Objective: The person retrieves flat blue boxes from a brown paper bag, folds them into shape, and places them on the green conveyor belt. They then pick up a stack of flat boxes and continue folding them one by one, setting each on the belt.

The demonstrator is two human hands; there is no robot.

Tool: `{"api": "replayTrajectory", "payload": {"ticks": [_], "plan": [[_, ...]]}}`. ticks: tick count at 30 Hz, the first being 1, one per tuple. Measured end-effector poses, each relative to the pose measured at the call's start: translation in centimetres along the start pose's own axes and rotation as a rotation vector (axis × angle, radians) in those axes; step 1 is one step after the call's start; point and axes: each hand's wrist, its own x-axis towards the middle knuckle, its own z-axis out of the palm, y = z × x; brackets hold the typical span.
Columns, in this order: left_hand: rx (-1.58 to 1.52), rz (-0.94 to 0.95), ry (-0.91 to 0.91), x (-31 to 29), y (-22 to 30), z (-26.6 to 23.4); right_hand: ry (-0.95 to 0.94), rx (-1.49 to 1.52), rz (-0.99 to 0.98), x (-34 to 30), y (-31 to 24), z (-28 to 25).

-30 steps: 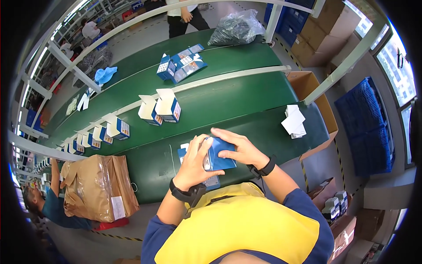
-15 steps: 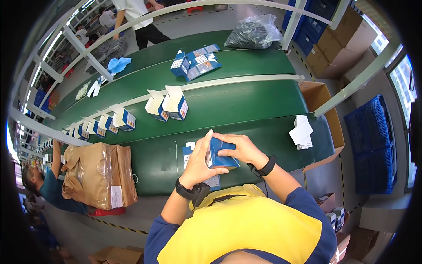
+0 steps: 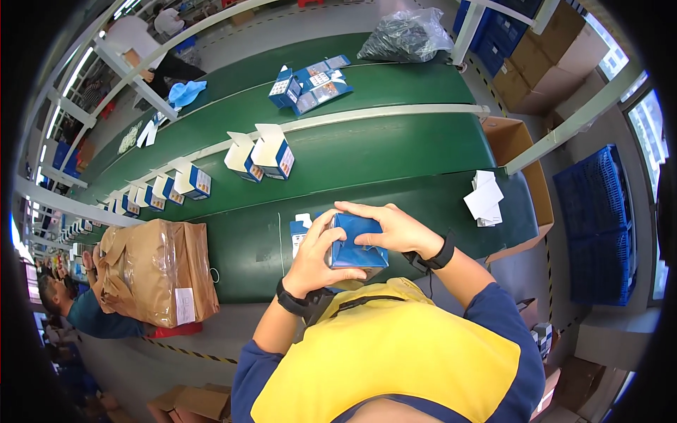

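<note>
Close in front of my body I hold a blue box (image 3: pixel 356 248) between both hands. My left hand (image 3: pixel 310 257) wraps its left side, with the thumb along the near edge and fingertips bent onto the top. From the right, my right hand (image 3: pixel 403 229) grips the far and right edges, its thumb pressed on the top face. Behind my left hand, a flat blue-and-white carton piece (image 3: pixel 299 227) lies partly hidden on the green work surface (image 3: pixel 243 247). Both wrists wear black bands.
Several open blue-and-white boxes (image 3: pixel 273 156) stand along the green conveyor (image 3: pixel 381 144). A large brown wrapped parcel (image 3: pixel 151 271) sits at left, a co-worker (image 3: pixel 77 307) beyond it. White cards (image 3: pixel 484 199) lie at right, near a cardboard carton (image 3: pixel 539 190). A metal rail (image 3: pixel 395 110) crosses behind.
My left fingertips have bent in over the box's top, and more of its top face shows. The right hand has shifted slightly right. A person in white in the background has moved left.
</note>
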Motion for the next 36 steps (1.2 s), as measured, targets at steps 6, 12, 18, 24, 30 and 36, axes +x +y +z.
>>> {"api": "replayTrajectory", "payload": {"ticks": [6, 12, 18, 24, 30, 36], "plan": [[-0.015, 0.099, 0.064, 0.7, -0.2, 1.1, 0.109, 0.302, -0.144, -0.8, 2.2, -1.1], [-0.26, 0.221, 0.341, 1.2, 0.1, 0.5, 0.552, 0.558, 0.229, -0.4, 6.5, -1.2], [-0.759, 0.167, 0.672, 2.1, 0.6, 1.0, 0.278, 0.873, 0.023, -1.9, 3.5, 1.4], [-0.587, 0.319, 0.482, 3.0, 1.8, -0.4, 0.354, 0.449, -0.275, -4.7, -0.8, 2.2], [-0.558, 0.383, 0.309, 3.6, 3.8, 0.4, 0.251, 0.654, 0.131, -5.5, -0.8, 3.4], [-0.652, 0.401, 0.294, 3.0, 4.1, 0.4, -0.055, -0.181, -0.038, -3.2, -8.4, 2.8]]}}
